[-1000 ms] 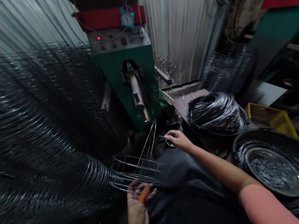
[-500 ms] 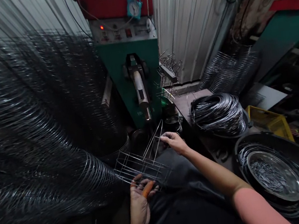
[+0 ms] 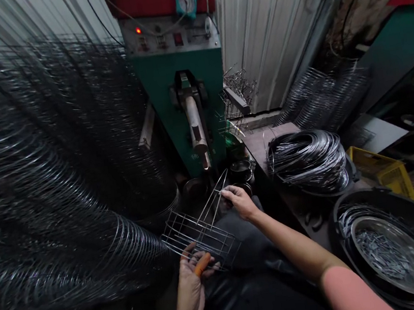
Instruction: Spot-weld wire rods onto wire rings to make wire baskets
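A wire rack [image 3: 202,226] of thin crossed metal rods lies tilted over my lap, below the front of the machine. My left hand [image 3: 191,285] is closed on its near edge, with orange coverings on the thumb and a finger. A long narrow wire loop [image 3: 213,196] rises from the rack toward the machine. Beside this loop my right hand [image 3: 240,201] pinches a short piece of wire [image 3: 217,191], its end lying across the loop. The green machine [image 3: 155,90] has a metal electrode arm [image 3: 195,120] just above the loop's tip.
Tall stacks of wire racks [image 3: 55,145] crowd the left side. To the right are a wire coil [image 3: 309,158], a yellow crate [image 3: 382,171], and a metal bowl [image 3: 386,253] of short wire pieces inside a black basin [image 3: 342,223]. A blue clock [image 3: 186,0] hangs on the machine.
The view has shifted slightly. Both hands keep their holds on the rack and the short wire, with the loop's tip still below the electrode arm.
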`<state>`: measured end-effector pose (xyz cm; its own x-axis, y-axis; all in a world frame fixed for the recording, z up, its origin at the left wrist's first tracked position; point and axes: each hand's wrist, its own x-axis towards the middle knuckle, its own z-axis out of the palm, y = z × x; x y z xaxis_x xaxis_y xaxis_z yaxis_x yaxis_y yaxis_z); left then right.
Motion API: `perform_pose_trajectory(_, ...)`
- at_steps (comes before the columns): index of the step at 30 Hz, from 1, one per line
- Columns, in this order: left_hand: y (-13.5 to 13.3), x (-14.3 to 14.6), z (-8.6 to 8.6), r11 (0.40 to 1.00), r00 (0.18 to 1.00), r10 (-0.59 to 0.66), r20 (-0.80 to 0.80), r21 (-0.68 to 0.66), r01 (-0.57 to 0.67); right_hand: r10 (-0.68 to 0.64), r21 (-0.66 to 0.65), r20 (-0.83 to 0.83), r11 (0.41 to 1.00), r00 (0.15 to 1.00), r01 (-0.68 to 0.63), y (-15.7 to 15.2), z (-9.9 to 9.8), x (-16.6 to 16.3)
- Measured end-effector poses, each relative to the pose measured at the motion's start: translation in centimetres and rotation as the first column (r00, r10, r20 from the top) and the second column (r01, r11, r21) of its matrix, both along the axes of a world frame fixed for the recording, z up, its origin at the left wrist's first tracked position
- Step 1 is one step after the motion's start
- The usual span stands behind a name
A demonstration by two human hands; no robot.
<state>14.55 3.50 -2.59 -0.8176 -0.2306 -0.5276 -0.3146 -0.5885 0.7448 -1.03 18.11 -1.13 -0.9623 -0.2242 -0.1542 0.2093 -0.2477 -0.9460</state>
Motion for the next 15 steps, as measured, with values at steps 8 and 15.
perform_pose_trajectory(8,-0.7,-2.7,0.1,0.999,1.0,0.0,-0.008,-0.045,-0.001,-0.057,-0.007,0.024,0.998,0.998,0.057,-1.2,-0.7,-2.5)
perform_pose_trajectory(15,-1.6,-5.4,0.3,0.998,0.999,-0.035,-0.023,-0.051,0.034,-0.091,-0.047,0.038,0.995,0.995,0.093,-2.1,-1.1,-4.9)
